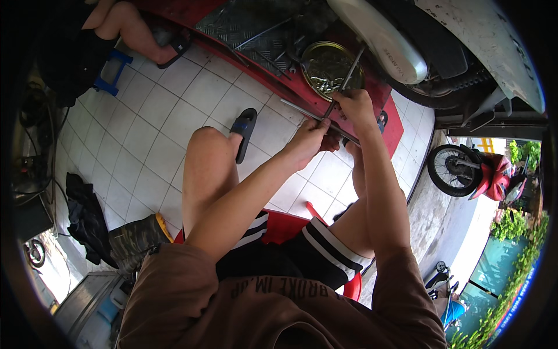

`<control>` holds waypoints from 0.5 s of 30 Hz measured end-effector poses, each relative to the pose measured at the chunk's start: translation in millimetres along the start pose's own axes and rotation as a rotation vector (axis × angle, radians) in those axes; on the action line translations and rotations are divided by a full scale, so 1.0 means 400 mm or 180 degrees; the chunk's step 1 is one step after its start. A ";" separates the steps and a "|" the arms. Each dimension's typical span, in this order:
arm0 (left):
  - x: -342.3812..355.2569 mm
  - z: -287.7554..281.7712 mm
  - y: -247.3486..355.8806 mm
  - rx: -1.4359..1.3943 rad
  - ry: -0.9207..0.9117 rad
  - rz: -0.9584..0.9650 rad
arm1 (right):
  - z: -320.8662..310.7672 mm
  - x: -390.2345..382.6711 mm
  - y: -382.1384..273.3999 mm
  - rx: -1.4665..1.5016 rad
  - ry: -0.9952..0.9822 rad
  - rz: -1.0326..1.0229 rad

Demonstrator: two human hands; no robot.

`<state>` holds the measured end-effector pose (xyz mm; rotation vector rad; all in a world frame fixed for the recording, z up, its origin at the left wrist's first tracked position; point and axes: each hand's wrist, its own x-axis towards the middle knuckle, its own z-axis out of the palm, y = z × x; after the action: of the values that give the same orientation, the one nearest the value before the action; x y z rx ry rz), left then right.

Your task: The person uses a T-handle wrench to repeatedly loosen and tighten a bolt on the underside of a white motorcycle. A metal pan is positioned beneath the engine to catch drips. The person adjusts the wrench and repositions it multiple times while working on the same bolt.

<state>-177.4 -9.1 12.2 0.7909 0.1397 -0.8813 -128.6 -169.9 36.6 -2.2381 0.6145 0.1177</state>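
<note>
Both my hands are closed on a long metal tool, a T-handle wrench [353, 71] by its look, held over the edge of a red lift platform [398, 125]. My left hand [310, 141] grips it near where the shaft meets a thin crossing bar. My right hand [355, 109] pinches the shaft higher up, its fingers partly hiding the metal. Just beyond the hands a round, gold-rimmed tray [306, 58] lies on the platform with small metal parts in it. The tool's far end reaches over this tray.
A motorcycle [401, 49] stands on the platform at upper right, and loose tools [261, 35] lie on the textured plate. Another person's leg [136, 35] and a blue stool [116, 72] are at upper left. A red motorbike [494, 177] is parked outside at right.
</note>
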 end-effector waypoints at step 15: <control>0.041 -0.016 -0.051 -0.0499 -0.0060 -0.0476 | 0.025 0.011 0.018 -0.1055 0.0073 0.0006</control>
<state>-180.7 -22.9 -10.7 0.6313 0.2508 -1.0060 -126.8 -168.4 23.8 -2.5609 0.6476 0.2081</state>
